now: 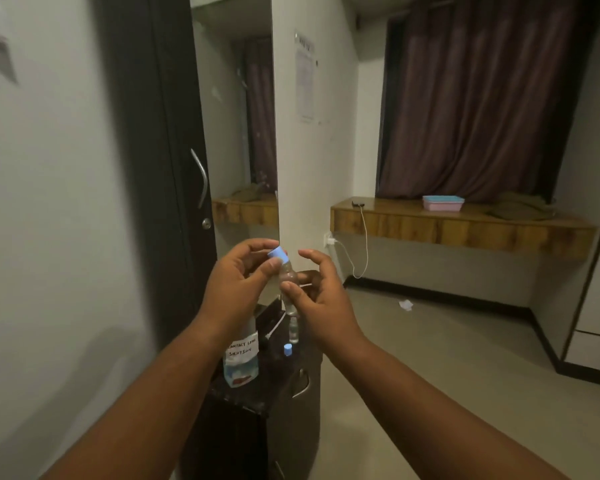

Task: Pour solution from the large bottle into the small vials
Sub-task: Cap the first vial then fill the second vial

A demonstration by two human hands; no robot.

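With left hand (238, 271) pinching the blue cap (278, 254), right hand (317, 289) gripping the small clear plastic vial (288, 285), seemingly mid-twist: keep upright, turn gently.

Big bottle (241, 362), 1 open vial (293, 330), loose cap (288, 349) crowd cabinet top (274, 386); room to the right.
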